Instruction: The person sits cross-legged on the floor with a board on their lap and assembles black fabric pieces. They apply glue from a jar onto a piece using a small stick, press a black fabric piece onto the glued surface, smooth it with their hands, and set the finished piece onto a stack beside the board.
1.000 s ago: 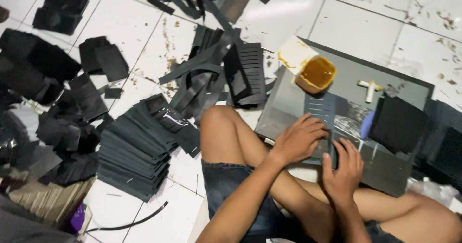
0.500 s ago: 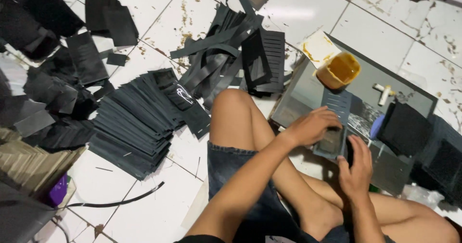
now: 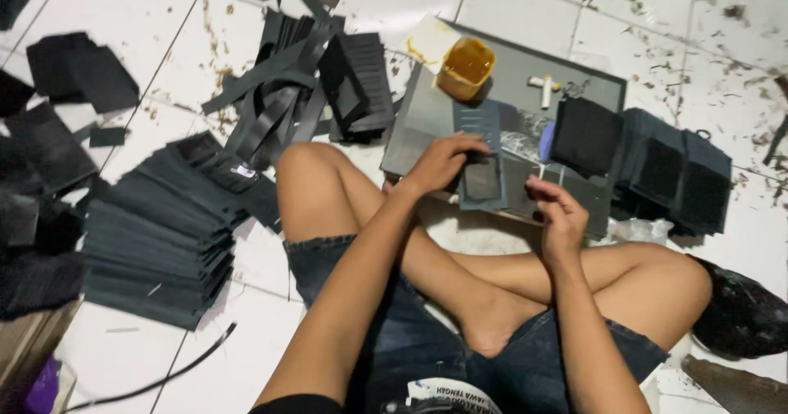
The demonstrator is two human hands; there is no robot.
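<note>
I sit cross-legged on a white tiled floor with a grey board (image 3: 574, 77) in front of my knees. My left hand (image 3: 443, 161) presses down on a dark rectangular leather piece (image 3: 483, 155) lying on the board. My right hand (image 3: 558, 217) hovers just right of that piece, fingers curled around a thin tool whose blue handle (image 3: 546, 141) sticks up. An open tub of amber glue (image 3: 465, 68) stands at the board's far edge.
A white T-shaped tool (image 3: 546, 88) lies on the board. Stacks of black cut pieces sit right of the board (image 3: 673, 172) and left of my knee (image 3: 160, 237). Loose black strips (image 3: 279, 94) and scraps litter the tiles.
The camera has shifted, so the board sits more central. My left hand stays on the dark piece; my right hand has lifted slightly off it toward the blue-handled tool.
</note>
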